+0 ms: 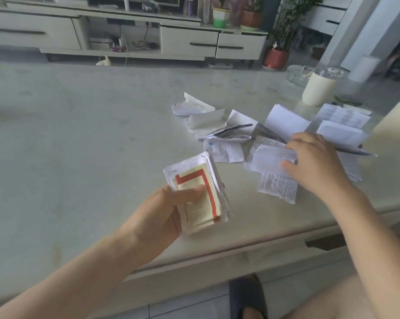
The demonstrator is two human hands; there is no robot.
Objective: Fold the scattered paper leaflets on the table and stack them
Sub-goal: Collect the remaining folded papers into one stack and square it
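Sitting in left hand [164,212], folded stack [202,180]; right hand [318,164] pinching scattered leaflets [269,155]

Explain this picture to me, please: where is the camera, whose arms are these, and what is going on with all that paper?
There is no machine here. A person wears one wide-angle camera on the head, looking forward and down, so the two bare arms are that person's own. The left hand holds a stack of folded leaflets, with the thumb across the top one, which is cream with a red border. The right hand reaches into the loose leaflets scattered on the pale table. It seems to pinch a white leaflet between fingers and thumb. Two cream canisters stand at the table's far right. Beyond the table is a low white cabinet.
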